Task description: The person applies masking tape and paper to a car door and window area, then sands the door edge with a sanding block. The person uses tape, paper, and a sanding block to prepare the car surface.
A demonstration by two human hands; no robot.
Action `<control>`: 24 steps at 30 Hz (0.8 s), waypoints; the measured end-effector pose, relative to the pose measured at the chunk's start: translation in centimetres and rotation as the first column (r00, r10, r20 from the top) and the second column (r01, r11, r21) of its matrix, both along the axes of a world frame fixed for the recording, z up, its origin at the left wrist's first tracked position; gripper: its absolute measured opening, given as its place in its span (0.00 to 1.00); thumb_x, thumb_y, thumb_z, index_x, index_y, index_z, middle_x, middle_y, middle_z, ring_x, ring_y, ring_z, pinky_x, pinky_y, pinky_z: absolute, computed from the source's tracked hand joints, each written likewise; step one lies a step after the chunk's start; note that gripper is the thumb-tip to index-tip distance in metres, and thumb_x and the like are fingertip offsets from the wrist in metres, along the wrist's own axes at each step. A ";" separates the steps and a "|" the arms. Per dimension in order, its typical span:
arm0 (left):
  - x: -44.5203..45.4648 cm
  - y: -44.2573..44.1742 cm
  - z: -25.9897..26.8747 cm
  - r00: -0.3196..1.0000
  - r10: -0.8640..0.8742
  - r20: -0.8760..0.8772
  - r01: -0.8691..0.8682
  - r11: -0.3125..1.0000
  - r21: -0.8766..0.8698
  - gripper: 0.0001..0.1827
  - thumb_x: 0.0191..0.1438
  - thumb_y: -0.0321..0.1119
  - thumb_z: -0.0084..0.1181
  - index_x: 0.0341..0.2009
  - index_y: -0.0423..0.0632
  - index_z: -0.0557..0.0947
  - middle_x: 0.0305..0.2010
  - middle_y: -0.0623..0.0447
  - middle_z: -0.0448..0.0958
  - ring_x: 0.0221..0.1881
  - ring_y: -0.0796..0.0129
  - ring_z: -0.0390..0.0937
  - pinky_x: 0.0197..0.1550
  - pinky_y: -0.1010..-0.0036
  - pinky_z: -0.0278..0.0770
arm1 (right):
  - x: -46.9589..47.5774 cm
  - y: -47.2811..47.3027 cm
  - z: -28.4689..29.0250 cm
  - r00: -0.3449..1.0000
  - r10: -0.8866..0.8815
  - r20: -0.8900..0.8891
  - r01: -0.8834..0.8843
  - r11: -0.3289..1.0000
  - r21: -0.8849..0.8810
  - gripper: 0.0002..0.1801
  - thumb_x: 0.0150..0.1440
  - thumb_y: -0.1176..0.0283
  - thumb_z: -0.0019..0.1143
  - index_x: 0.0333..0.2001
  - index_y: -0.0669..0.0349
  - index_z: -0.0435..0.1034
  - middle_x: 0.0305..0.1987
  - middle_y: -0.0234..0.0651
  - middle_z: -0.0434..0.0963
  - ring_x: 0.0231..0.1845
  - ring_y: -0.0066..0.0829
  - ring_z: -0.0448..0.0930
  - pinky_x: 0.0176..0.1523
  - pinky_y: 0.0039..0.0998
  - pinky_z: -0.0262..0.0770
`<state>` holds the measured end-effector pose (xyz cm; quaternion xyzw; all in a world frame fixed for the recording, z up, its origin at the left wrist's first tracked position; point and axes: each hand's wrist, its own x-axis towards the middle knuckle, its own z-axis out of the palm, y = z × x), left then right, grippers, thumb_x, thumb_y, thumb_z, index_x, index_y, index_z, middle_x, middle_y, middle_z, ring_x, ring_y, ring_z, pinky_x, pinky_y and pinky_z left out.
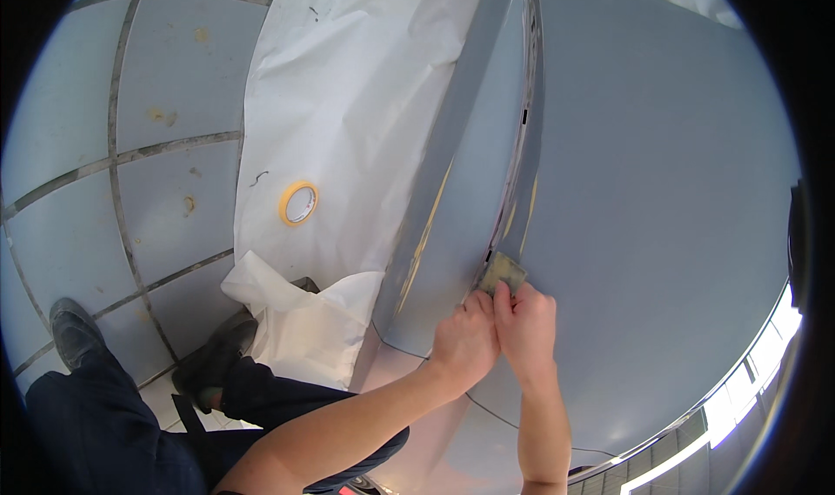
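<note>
A small square putty spreader, greenish-yellow and smeared dark, lies against the grey car body panel beside a narrow trim channel. My right hand grips its lower edge, thumb on top. Close against it, my left hand has its fingers curled at the spreader's lower left corner. Part of the spreader is hidden by my fingers. Thin yellow filler streaks run along the panel just above the spreader. Another long filler streak marks the grey ridge on the left.
White masking sheet covers the area left of the panel, with a roll of yellow masking tape on it. Grey floor tiles extend at far left, spotted with residue. My shoes stand beside the sheet's crumpled end. Panel seams cross near my forearms.
</note>
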<state>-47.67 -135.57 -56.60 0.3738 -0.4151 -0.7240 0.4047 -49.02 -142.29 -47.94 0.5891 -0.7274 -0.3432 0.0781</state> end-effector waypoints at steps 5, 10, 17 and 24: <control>0.2 -0.4 -0.4 1.000 -0.012 0.021 0.012 1.000 -0.009 0.12 0.53 0.31 0.57 0.39 0.37 0.76 0.36 0.42 0.78 0.35 0.52 0.81 0.30 0.64 0.84 | 0.2 -0.5 -0.6 0.999 0.008 -0.042 -0.007 1.000 0.010 0.19 0.61 0.70 0.60 0.19 0.68 0.69 0.14 0.48 0.72 0.13 0.50 0.72 0.21 0.42 0.67; -0.4 -0.4 -0.6 0.998 -0.068 -0.009 0.068 0.997 -0.018 0.11 0.53 0.30 0.56 0.40 0.38 0.76 0.37 0.41 0.78 0.36 0.50 0.82 0.31 0.61 0.83 | 0.1 -1.0 -0.8 0.999 -0.005 -0.051 0.006 1.000 0.023 0.20 0.61 0.71 0.60 0.18 0.69 0.69 0.14 0.49 0.72 0.13 0.51 0.72 0.21 0.43 0.68; -0.6 -1.0 -1.3 0.970 -0.190 -0.152 0.190 0.982 -0.016 0.11 0.53 0.29 0.56 0.40 0.37 0.76 0.34 0.40 0.80 0.32 0.49 0.84 0.30 0.60 0.83 | 0.4 -1.1 -1.4 0.998 -0.027 -0.058 0.024 0.998 -0.060 0.21 0.60 0.72 0.62 0.18 0.73 0.67 0.15 0.54 0.69 0.13 0.50 0.66 0.21 0.42 0.64; -1.2 -1.7 -1.4 0.946 -0.071 -0.315 0.106 0.990 0.094 0.13 0.54 0.32 0.57 0.41 0.37 0.77 0.34 0.39 0.80 0.32 0.43 0.82 0.30 0.54 0.79 | 0.3 -1.9 -1.5 0.997 -0.027 -0.070 0.022 0.997 -0.077 0.20 0.60 0.74 0.60 0.18 0.73 0.66 0.15 0.54 0.68 0.13 0.50 0.65 0.21 0.42 0.63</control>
